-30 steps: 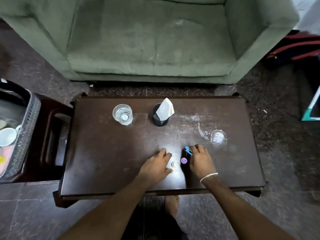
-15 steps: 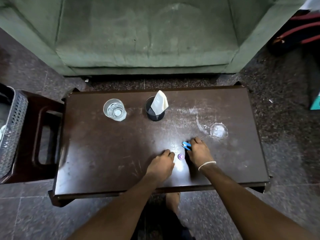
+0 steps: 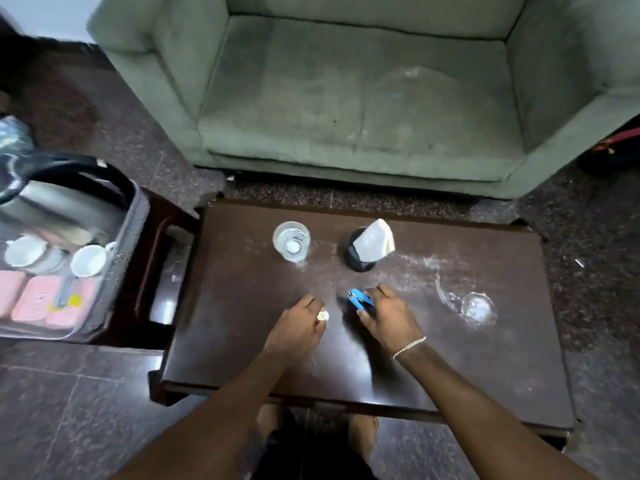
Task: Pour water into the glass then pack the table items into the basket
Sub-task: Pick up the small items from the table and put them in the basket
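Note:
On the dark wooden table (image 3: 450,368) my left hand (image 3: 298,327) pinches a small white cap-like item (image 3: 322,316). My right hand (image 3: 388,315) grips a small blue object (image 3: 360,299) just above the tabletop. Behind the hands stand a clear glass (image 3: 291,241) with water in it and a black holder with white tissue (image 3: 367,249). A grey basket (image 3: 135,237) sits on a stool at the left, holding white cups (image 3: 88,259), pink packs (image 3: 38,299) and a steel kettle (image 3: 52,199).
A wet ring and white smears (image 3: 478,308) mark the table's right side. A green armchair (image 3: 356,98) stands behind the table. The dark red stool (image 3: 166,265) touches the table's left end. My bare feet (image 3: 363,434) show under the near edge.
My left hand has picked the small white item off the table. The purple disc between my hands is no longer in view. The camera has swung left, bringing the basket into view.

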`<state>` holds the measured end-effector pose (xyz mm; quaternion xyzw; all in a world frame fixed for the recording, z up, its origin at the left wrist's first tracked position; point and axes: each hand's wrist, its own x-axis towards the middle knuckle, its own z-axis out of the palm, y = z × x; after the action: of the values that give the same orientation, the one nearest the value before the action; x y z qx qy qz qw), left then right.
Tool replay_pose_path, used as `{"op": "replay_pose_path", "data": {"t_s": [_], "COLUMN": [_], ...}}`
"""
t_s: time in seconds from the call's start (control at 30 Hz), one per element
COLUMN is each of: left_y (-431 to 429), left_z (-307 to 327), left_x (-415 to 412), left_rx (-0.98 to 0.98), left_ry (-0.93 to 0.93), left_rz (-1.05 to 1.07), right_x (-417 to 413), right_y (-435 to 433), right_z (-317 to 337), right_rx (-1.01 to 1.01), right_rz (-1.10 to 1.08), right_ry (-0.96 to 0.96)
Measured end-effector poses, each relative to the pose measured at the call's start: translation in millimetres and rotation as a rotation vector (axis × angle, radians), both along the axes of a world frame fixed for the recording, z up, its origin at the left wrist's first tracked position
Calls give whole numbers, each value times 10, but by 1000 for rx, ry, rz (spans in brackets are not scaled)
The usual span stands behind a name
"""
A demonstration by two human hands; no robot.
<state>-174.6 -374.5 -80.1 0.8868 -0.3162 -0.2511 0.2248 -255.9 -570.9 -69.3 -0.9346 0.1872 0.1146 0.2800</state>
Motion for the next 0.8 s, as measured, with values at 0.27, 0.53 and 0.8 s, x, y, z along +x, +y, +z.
{"op": "replay_pose_path", "data": {"t_s": [0.27, 0.53, 0.8], "left_y": [1267, 3072, 4223], "left_z": [754, 1238, 1156], "left_x": [743, 1400, 1806], "left_rx": [-119, -46, 118], "left_ry": [-156, -318, -245], "left_rz": [262, 508, 650], "right_x": [932, 1917, 2352], "right_y": [1245, 2822, 3934], "right_z": [551, 904, 815], "right_rx": [48, 163, -18], "right_rz": [169, 388, 472], "right_ry": [-196, -319, -279]}}
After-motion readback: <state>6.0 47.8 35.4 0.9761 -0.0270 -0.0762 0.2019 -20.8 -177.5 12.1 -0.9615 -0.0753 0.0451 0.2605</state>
